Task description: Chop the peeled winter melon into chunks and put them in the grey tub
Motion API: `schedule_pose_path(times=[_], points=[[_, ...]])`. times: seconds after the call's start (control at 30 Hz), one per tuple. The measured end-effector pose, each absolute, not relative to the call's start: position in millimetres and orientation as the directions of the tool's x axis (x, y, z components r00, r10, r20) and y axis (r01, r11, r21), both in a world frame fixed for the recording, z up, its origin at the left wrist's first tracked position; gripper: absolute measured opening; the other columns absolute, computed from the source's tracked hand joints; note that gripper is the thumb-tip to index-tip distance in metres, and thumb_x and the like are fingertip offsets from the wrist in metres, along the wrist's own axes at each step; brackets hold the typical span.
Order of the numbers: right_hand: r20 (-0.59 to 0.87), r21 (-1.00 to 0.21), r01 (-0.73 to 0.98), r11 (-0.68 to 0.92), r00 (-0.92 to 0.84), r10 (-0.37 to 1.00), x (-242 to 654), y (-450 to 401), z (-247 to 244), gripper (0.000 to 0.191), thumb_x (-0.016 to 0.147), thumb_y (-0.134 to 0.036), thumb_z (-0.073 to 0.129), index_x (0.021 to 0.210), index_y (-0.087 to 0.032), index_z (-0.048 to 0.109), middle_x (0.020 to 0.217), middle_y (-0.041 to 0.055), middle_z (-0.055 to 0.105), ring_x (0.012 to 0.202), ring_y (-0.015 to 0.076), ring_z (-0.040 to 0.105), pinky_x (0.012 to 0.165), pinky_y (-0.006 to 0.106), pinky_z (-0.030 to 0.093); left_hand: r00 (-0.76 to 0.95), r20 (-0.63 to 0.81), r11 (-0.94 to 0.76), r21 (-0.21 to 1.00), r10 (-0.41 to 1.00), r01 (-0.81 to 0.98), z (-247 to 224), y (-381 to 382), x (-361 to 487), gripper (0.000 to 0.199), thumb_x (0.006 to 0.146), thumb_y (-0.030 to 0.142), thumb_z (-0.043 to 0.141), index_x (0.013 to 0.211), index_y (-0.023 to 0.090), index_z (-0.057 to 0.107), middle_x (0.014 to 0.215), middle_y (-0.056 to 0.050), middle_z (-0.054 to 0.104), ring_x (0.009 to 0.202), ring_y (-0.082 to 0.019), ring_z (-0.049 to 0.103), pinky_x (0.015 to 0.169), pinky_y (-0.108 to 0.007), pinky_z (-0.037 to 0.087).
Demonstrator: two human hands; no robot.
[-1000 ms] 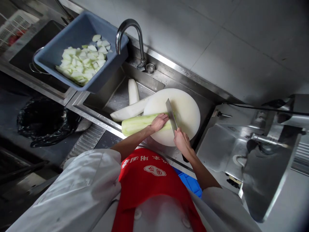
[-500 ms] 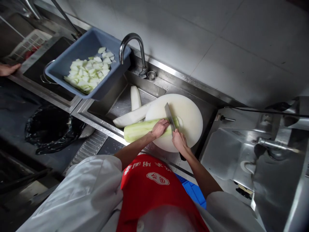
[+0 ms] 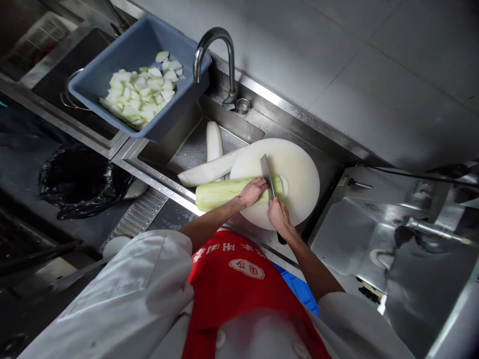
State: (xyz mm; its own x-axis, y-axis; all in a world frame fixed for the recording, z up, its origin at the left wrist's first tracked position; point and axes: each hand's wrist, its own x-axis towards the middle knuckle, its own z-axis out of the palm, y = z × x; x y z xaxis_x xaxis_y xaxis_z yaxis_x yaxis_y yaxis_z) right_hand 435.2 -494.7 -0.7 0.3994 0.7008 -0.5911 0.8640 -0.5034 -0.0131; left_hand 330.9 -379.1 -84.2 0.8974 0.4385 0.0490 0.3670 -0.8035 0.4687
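Note:
A pale green, peeled long gourd [image 3: 220,193] lies partly on a round white cutting board [image 3: 299,199]. My left hand [image 3: 254,191] presses on it with bent fingers, close to the blade. The handle of a kitchen knife [image 3: 267,172] is gripped in my right hand [image 3: 279,214]. Its blade stands across the gourd near the right end, just beside my left fingertips. A thin cut slice [image 3: 285,185] rests against that end. Two pale gourd pieces, one long [image 3: 209,172] and one shorter [image 3: 214,141], lie left of the board, over and in the sink.
The board sits over a steel sink [image 3: 187,149] with a curved tap [image 3: 215,35] behind. Up left stands a blue-grey basin [image 3: 93,75] holding many cut pieces [image 3: 140,94]. A bin with a black bag [image 3: 82,184] is at lower left, steel equipment [image 3: 344,239] at right.
The view has shifted slightly, and another person's hand at the far left has left it. Both my hands stay at the gourd, the knife still across it near the right end.

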Motion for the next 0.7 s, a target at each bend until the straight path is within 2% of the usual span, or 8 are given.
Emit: schedule_pose_path(times=[0.1, 0.4, 0.53, 0.7], points=[[-0.582, -0.035, 0.866, -0.499, 0.388, 0.714, 435, -486, -3, 0.028, 0.109, -0.023, 0.031, 0.120, -0.009, 0.053, 0.106, 0.0180, 0.073, 0.099, 0.0260, 0.072, 0.077, 0.029, 0.047, 0.887, 0.049, -0.800, 0.456, 0.460, 0.390, -85, -378, 328, 0.030, 0.106, 0.020, 0.038, 0.110, 0.013, 0.067, 0.105, -0.010, 0.065, 0.100, -0.023, 0.053, 0.093, -0.037, 0.045], [-0.655, 0.024, 0.892, -0.451, 0.354, 0.667, 443, -527, 57, 0.028, 0.108, -0.027, 0.034, 0.120, -0.011, 0.054, 0.099, 0.0181, 0.072, 0.095, 0.0276, 0.072, 0.078, 0.031, 0.046, 0.886, 0.049, -0.803, 0.447, 0.461, 0.394, -84, -379, 329, 0.032, 0.106, 0.022, 0.036, 0.106, 0.014, 0.067, 0.101, -0.010, 0.064, 0.098, -0.024, 0.055, 0.093, -0.038, 0.045], [-0.651, 0.002, 0.882, -0.471, 0.359, 0.669, 438, -516, 37, 0.028, 0.108, -0.025, 0.033, 0.120, -0.010, 0.054, 0.101, 0.0177, 0.072, 0.097, 0.0268, 0.072, 0.079, 0.030, 0.046, 0.880, 0.058, -0.786, 0.481, 0.471, 0.389, -85, -379, 331, 0.035, 0.106, 0.023, 0.033, 0.105, 0.014, 0.067, 0.101, -0.011, 0.064, 0.097, -0.024, 0.055, 0.094, -0.039, 0.046], [-0.589, -0.084, 0.844, -0.529, 0.386, 0.709, 429, -490, -5, 0.029, 0.109, -0.022, 0.030, 0.120, -0.009, 0.054, 0.107, 0.0191, 0.071, 0.103, 0.0248, 0.071, 0.082, 0.028, 0.047, 0.889, 0.026, -0.763, 0.526, 0.456, 0.376, -78, -374, 325, 0.036, 0.106, 0.025, 0.034, 0.107, 0.014, 0.069, 0.106, -0.011, 0.066, 0.100, -0.023, 0.057, 0.096, -0.038, 0.047]])
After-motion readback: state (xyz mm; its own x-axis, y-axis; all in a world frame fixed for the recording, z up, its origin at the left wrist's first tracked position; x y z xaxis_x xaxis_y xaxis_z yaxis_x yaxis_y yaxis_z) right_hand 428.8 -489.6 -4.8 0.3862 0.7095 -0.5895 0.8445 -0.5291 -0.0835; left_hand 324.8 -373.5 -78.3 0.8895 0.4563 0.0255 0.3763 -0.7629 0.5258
